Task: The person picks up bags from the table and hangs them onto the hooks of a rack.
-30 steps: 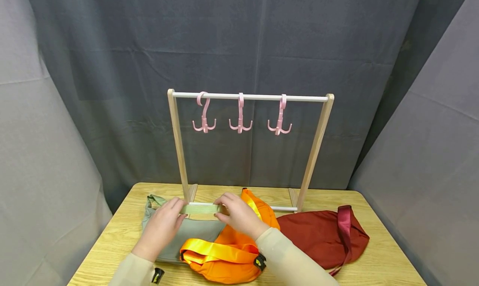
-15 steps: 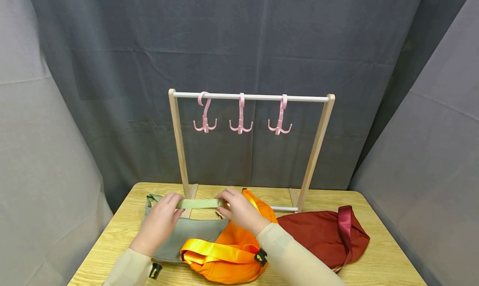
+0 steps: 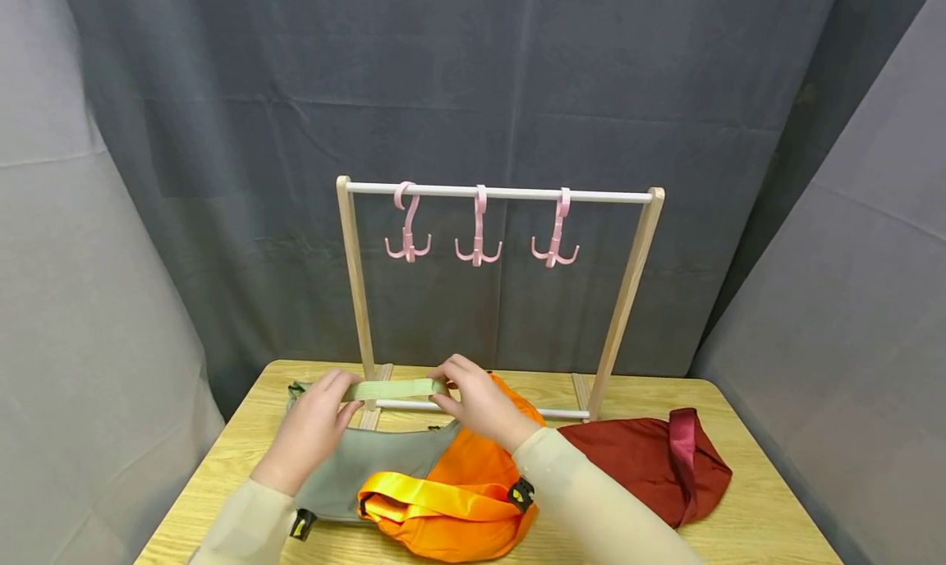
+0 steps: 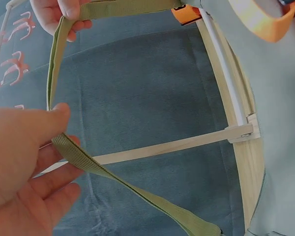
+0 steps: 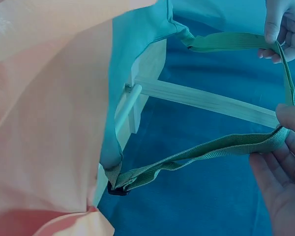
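A green strap (image 3: 390, 390) is stretched between both hands above the grey-green bag (image 3: 369, 466) it belongs to. My left hand (image 3: 314, 429) pinches the strap between thumb and fingers at its left bend, seen closely in the left wrist view. The right hand (image 3: 484, 409) pinches the other bend, close to the orange bag (image 3: 473, 528). In the right wrist view the strap (image 5: 226, 147) runs from a dark buckle (image 5: 118, 191) up to the right hand (image 5: 282, 182). The bag body lies on the table, partly covered by the orange bag.
A wooden rack with a white top rail (image 3: 517, 193) stands behind the bags. Three pink hooks (image 3: 479, 228) hang from the rail. A dark red bag (image 3: 639, 466) lies on the right of the wooden table (image 3: 754, 499). Dark curtains (image 3: 296, 179) hang behind.
Both hands have lifted the green strap a little higher, the left drifting slightly left and the right slightly right. The bags on the table have barely shifted.
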A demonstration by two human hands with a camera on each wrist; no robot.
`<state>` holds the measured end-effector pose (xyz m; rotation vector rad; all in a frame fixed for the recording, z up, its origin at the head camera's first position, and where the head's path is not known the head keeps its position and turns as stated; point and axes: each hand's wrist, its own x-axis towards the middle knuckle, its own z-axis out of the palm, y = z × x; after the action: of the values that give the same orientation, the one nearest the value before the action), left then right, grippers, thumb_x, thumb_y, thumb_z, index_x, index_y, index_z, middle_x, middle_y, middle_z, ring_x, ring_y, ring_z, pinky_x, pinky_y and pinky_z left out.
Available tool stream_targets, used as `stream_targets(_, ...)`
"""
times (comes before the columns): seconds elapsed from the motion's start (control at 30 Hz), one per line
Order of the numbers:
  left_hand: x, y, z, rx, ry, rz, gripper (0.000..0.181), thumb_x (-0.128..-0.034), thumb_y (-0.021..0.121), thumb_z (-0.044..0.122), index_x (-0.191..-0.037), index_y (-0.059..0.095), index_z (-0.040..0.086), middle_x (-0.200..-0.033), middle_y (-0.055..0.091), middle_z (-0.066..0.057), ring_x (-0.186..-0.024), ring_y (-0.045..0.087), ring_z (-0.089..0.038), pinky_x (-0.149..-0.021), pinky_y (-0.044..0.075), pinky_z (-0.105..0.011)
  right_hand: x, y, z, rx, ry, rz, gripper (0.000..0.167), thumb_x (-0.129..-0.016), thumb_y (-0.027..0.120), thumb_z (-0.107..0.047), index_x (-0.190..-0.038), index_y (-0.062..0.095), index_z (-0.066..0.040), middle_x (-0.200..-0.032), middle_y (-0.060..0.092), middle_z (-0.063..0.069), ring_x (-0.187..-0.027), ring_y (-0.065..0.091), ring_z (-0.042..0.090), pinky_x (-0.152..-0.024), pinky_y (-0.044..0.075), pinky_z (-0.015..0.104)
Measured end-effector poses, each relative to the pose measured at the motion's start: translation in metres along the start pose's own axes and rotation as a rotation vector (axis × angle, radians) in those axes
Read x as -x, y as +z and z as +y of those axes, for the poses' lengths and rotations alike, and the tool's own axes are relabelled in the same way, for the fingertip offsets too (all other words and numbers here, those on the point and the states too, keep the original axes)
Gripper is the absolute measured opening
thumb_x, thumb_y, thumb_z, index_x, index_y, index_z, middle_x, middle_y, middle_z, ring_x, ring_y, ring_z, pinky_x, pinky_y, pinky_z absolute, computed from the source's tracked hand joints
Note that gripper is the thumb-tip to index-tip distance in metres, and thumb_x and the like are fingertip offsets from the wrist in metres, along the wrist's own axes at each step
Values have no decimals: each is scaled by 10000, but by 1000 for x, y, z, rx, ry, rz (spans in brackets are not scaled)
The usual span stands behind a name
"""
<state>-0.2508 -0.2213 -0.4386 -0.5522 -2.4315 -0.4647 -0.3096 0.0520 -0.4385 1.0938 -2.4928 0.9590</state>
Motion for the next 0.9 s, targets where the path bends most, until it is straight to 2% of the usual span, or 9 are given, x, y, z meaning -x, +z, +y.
stream_targets(0.33,-8,-9,-2,46,-50,-10,323,-870,820,79,-1149,660,46,-1023,642,-59,-875,648,-223,-782,574,-413,-10,-10,-3,-33,-11,39,226,-898,801,-99,-1079,668,-70,-1020,613,39,-954,667,168,-910,595,298)
stream_targets(0.57,-13,-19,-2,67,-78,-23,304,-900,798,120,-1157,653,48,-1051,642,-70,-893,655,-241,-818,582,-426,-17,-21,-11,-70,62,21,247,-900,804,-130,-1093,661,-77,-1041,629,45,-952,662,182,-926,589,306)
stream_targets(0.9,-22,-30,6,160,-191,-14,301,-936,763,126,-1211,655,70,-1147,661,-85,-988,672,-268,-869,572,-476,-26,-34,-20,-169,94,66,247,-896,796,-96,-1106,670,-57,-1052,650,66,-962,682,196,-899,596,292)
